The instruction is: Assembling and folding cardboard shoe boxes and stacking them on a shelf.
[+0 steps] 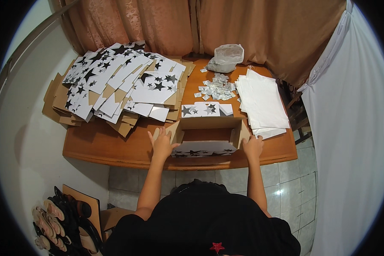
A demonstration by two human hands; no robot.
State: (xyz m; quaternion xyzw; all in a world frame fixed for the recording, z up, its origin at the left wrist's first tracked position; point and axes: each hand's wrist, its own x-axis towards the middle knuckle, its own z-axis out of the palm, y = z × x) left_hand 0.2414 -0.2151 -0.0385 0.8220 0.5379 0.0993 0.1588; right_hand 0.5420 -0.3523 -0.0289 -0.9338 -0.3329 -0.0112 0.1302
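Observation:
In front of me at the table's near edge is a partly folded cardboard box (205,148), white with black stars outside and plain brown inside. I can see the tabletop through its middle. My left hand (160,147) holds its left end, thumb at the near corner and fingers spread along the side flap. At the right end, my right hand (253,147) grips the other side flap with bent fingers. The box's far panel carries a star-printed flap (205,109) that lies outward on the table.
A big pile of flat star-printed cardboard blanks (128,81) covers the table's left. Small sachets (217,88) lie scattered by an open plastic bag (226,58) at the back. White paper sheets (263,102) are stacked right. Shoes (51,222) stand at lower left.

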